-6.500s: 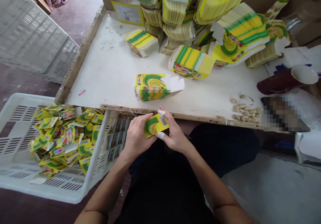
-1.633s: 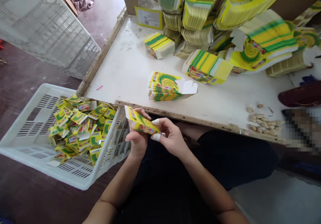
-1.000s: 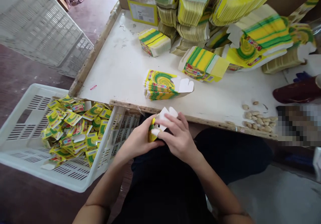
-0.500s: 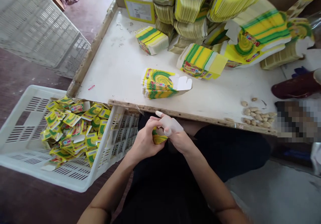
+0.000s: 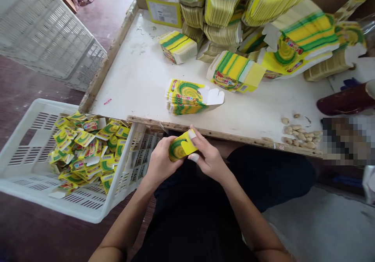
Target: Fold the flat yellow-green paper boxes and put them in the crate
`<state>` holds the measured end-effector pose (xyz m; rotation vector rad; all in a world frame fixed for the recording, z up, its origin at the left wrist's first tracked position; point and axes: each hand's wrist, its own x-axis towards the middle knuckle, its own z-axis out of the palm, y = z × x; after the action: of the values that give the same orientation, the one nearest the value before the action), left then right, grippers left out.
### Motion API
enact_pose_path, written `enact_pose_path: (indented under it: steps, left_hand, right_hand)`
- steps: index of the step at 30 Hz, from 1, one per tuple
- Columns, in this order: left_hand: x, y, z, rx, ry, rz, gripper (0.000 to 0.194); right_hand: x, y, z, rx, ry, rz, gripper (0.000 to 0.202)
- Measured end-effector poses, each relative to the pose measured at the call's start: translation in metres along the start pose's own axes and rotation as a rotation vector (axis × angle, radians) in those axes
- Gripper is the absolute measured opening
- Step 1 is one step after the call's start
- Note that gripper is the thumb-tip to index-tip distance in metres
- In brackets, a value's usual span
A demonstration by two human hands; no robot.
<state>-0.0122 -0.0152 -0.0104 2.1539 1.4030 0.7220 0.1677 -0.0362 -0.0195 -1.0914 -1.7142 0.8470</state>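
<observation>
Between my hands, just off the table's front edge, is a small yellow and green cardboard box [image 5: 177, 149] with a yellow flap at its right end. My left hand [image 5: 160, 161] is wrapped round the box's left side. My right hand [image 5: 209, 156], with white coverings on some fingertips, pinches the flap end with fingers and thumb. Straight ahead on the table lies a small stack of flattened boxes [image 5: 187, 97], their white flaps pointing right.
A white plastic crate [image 5: 38, 193] at my left holds many small boxes. Thick bundles of flat cartons [image 5: 225, 8] line the back of the white table [image 5: 129, 74]. Peanuts [image 5: 304, 137] and a dark red cup [image 5: 345, 99] are on the right. More white crates [image 5: 52, 35] stand at upper left.
My right hand has shifted from covering the box to gripping its end, so the yellow flap now shows. The box has turned and come up slightly. The table items look the same.
</observation>
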Motion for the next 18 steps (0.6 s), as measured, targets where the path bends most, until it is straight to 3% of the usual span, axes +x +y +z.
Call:
enact_pose_path:
  steps: [2,6,12,15,18]
  left_hand:
    - [0.001,0.001,-0.002,-0.009,0.004,0.004,0.045]
    - [0.007,0.004,-0.008,-0.020,-0.052,0.012,0.045]
    - [0.015,0.003,-0.016,-0.046,-0.145,0.077,0.048]
    - [0.015,0.006,-0.012,0.021,-0.095,0.081,0.045]
    - [0.013,0.004,-0.011,0.032,-0.073,0.034,0.044]
  right_hand:
    - [-0.002,0.003,0.001,-0.091,-0.084,-0.011,0.052]
    - [-0.001,0.010,-0.003,-0.193,-0.102,-0.002,0.033]
    - [0.010,0.010,-0.027,-0.064,-0.191,-0.037,0.016]
    - [0.012,0.005,-0.020,-0.045,-0.140,0.048,0.010]
    - [0.011,-0.001,-0.003,-0.009,-0.030,0.098,0.024]
